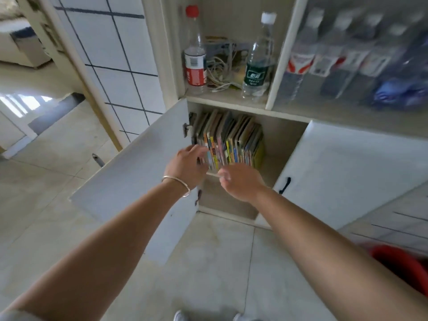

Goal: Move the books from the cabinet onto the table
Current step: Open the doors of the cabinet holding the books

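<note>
The books stand in a row in the lower compartment of the cabinet, on its upper shelf, pushed to the left side. They stand upright with a slight lean, the long axis going up and down, and the colourful spines point outward, to the person.

The left hand reaches to the left end of the row. Its fingers are spread a little and lie at the spines of the leftmost books; because of blur I cannot tell if they already grip one. A silver bracelet is on this wrist. The right hand is just below the lower edge of the books, near the shelf front, with the fingers loosely curled and holding nothing.

Both cabinet doors are open: the left door and the right door. On the shelf above stand a bottle with red cap and a bottle with white cap, with tangled cables between them.
</note>
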